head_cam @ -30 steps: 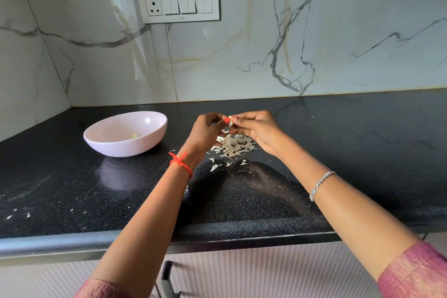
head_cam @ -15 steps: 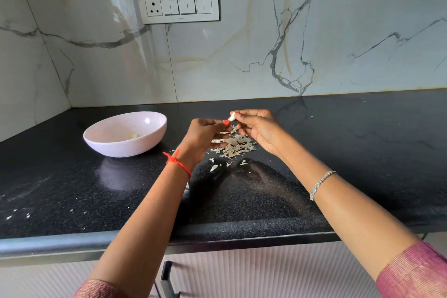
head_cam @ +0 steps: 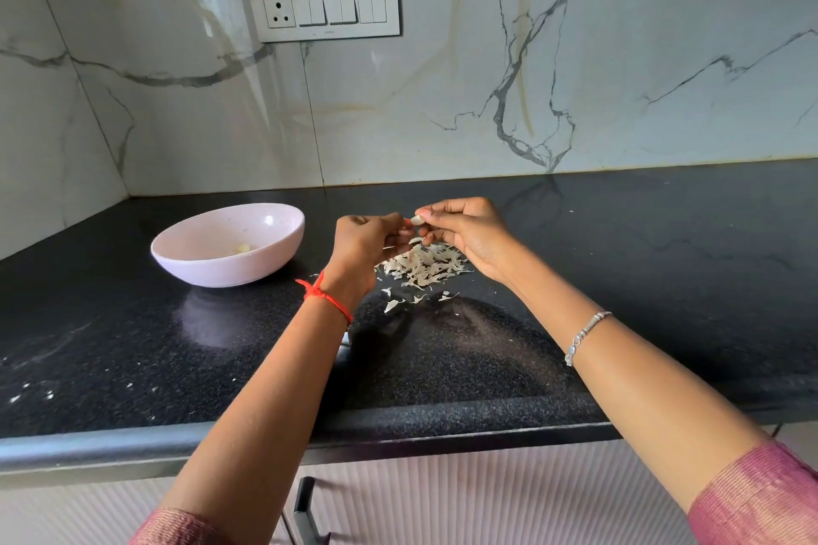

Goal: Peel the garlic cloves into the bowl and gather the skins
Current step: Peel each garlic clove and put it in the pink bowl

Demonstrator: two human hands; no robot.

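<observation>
My right grip covers most of the clove; only a pale tip shows above the skins. My left grip hides most of its own fingertips, so I can't tell whether it pinches anything, and it covers the skins' left edge. The yellowish bit in the bowl, left of the skins, is too small to name.

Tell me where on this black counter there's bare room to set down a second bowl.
Widest bare stretch: the countertop right of the right hand, back to the marble wall. The strip behind the pink bowl toward the corner is free. Crowded: the middle, where the left hand and the right work a garlic clove over the skin pile.
</observation>
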